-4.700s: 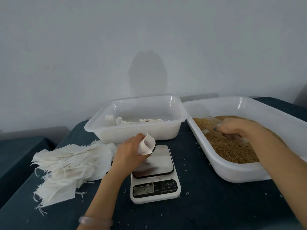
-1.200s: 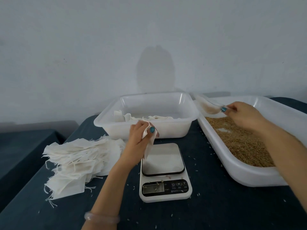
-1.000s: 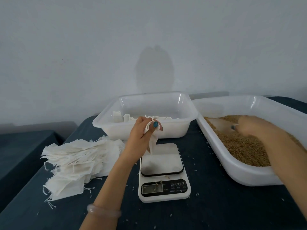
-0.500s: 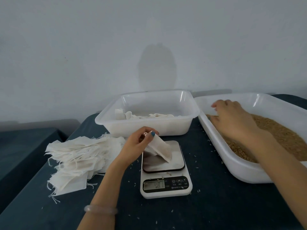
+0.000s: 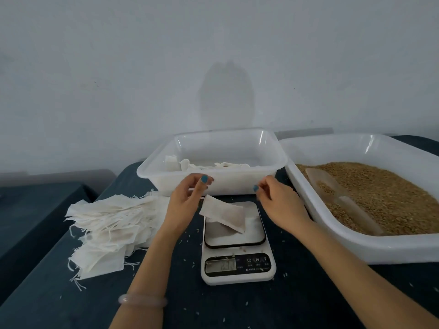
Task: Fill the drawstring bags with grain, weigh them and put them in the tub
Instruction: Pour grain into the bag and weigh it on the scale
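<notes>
Teal-polished nails (image 5: pixel 204 179) on my left hand (image 5: pixel 183 205) and right hand (image 5: pixel 282 207), bare forearms (image 5: pixel 152 262), a pale translucent bangle (image 5: pixel 142 300) round my left wrist.

The bag (image 5: pixel 224 213), earlier held open above the scale (image 5: pixel 237 269) by the left hand (image 5: pixel 185 200), now lies tilted on the weighing plate, and the display shows blurred digits. The right hand (image 5: pixel 280 203) has left the grain (image 5: pixel 380 191), where the scoop (image 5: pixel 337 198) it was using now lies on its own. Both hands have come together over the far end of the bag, each with thumb and forefinger pinched, though any string between them is too fine to see.
</notes>
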A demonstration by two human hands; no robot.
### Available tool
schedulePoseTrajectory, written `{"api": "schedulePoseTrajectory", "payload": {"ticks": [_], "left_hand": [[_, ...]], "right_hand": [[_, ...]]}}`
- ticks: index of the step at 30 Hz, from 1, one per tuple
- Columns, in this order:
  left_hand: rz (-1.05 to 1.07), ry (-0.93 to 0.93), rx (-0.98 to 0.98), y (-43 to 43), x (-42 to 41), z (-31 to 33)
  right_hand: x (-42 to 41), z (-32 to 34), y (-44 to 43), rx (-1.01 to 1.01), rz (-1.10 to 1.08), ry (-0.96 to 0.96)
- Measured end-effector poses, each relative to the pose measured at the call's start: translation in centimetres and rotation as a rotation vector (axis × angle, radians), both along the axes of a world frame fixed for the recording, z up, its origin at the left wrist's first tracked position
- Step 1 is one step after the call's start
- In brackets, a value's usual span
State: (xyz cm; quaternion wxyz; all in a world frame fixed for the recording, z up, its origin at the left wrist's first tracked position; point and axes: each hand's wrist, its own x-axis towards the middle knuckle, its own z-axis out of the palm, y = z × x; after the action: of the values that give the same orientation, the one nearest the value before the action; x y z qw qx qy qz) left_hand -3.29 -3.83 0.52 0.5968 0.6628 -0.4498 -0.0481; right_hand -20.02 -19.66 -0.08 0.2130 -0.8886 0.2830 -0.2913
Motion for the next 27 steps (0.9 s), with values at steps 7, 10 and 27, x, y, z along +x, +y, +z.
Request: {"api": "schedulePoseTrajectory", "payload": {"ticks": [7,10,27], "left_hand": [[0.118,0.021,-0.057,0.1,1.2,-0.5],[0.134,0.024,-0.013,0.1,1.3,-0.7],[0.05,-0.056,0.465,0.9,0.7,-0.8]], "right_hand": [[-1.2,-4.5,-2.3,0.304,-0.112,-0.154],[-1.5,-4.5,-2.3,0.336,-0.089,-0.164],[-1.5,-4.6,-2.1,0.328,-0.078,-0.129]]}}
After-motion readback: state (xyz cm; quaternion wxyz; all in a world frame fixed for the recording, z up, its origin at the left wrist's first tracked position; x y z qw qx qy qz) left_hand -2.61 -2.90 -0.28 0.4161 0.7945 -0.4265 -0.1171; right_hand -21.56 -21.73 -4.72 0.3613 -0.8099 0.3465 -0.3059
